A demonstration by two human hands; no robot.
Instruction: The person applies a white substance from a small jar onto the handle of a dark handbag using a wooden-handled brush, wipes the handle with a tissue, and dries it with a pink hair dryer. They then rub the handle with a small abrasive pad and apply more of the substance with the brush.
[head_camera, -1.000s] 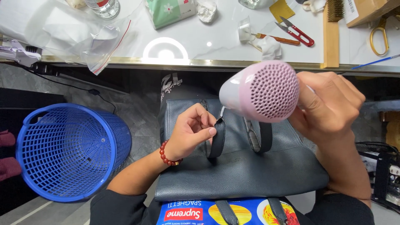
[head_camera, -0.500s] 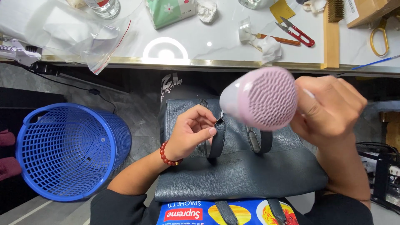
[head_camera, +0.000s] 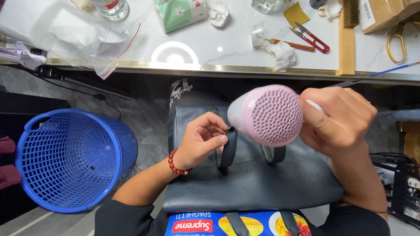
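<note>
A dark grey leather bag point(head_camera: 258, 183) lies across my lap, its two black handles pointing up toward the table. My left hand point(head_camera: 202, 142), with a red bead bracelet at the wrist, pinches the left handle point(head_camera: 227, 150) near its top. My right hand point(head_camera: 339, 120) grips a pink hair dryer point(head_camera: 267, 114); its perforated rear grille faces me and its nozzle points down at the handle my left hand holds. The right handle point(head_camera: 276, 154) is partly hidden behind the dryer.
A blue plastic mesh basket point(head_camera: 70, 159) stands on the floor at left. The white table point(head_camera: 227, 46) above holds red-handled snips point(head_camera: 311, 37), gold scissors point(head_camera: 396, 43), a wooden brush point(head_camera: 348, 35), a plastic bag point(head_camera: 83, 35), tissues and a cardboard box point(head_camera: 387, 13).
The hair dryer has drifted slightly left and lower, closer over the left handle. My left hand keeps the same pinch on that handle.
</note>
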